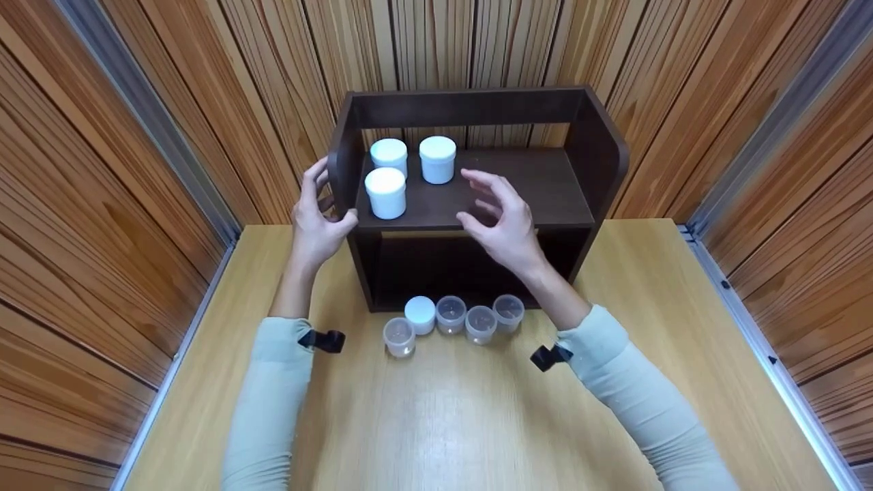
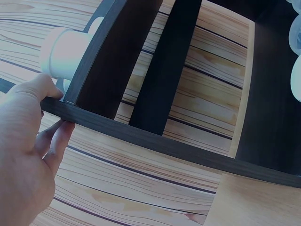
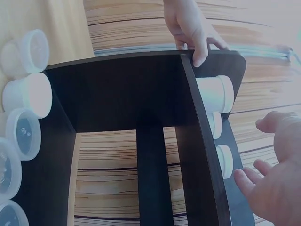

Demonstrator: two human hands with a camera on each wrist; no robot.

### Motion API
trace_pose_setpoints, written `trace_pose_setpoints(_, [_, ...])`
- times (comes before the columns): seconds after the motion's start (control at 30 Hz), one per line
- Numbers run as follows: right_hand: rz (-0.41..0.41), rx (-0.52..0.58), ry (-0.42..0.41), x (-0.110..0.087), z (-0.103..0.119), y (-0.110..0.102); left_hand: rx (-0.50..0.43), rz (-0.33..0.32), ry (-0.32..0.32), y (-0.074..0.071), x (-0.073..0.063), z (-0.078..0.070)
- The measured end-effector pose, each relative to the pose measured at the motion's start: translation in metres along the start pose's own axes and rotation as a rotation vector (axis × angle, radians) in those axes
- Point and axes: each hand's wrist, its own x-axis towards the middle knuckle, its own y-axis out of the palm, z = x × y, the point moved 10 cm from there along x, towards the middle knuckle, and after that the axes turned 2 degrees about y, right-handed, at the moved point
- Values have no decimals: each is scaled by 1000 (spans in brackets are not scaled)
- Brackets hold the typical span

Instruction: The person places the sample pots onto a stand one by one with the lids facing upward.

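Observation:
A dark brown two-tier shelf (image 1: 518, 184) stands against the back wall. My left hand (image 1: 315, 230) grips its left side panel (image 2: 155, 144), thumb at the front and fingers round the outer side. On the upper board are three white lidded jars: one at the front left (image 1: 387, 194), one behind it (image 1: 389, 155) and one to the right (image 1: 437, 161). My right hand (image 1: 510, 228) hovers over the board's front edge, right of that last jar, fingers parted and loosely curved, holding nothing. In the right wrist view, a gap separates the right hand (image 3: 277, 167) from the jars.
At the shelf's foot, on the wooden table (image 1: 436, 423), stand one white-lidded jar (image 1: 419, 314) and several clear open cups, among them one at the left (image 1: 399, 337) and one at the right (image 1: 508, 312). Wood-patterned walls (image 1: 89, 170) enclose the table on three sides.

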Motion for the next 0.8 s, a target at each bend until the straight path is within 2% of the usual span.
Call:
trace_pose_setpoints(0.33, [103, -40, -48, -28, 4, 1, 0, 11, -17, 1, -1, 1])
trace_pose_setpoints(0.8, [170, -22, -91, -63, 3, 1, 0, 4, -7, 0, 0, 1])
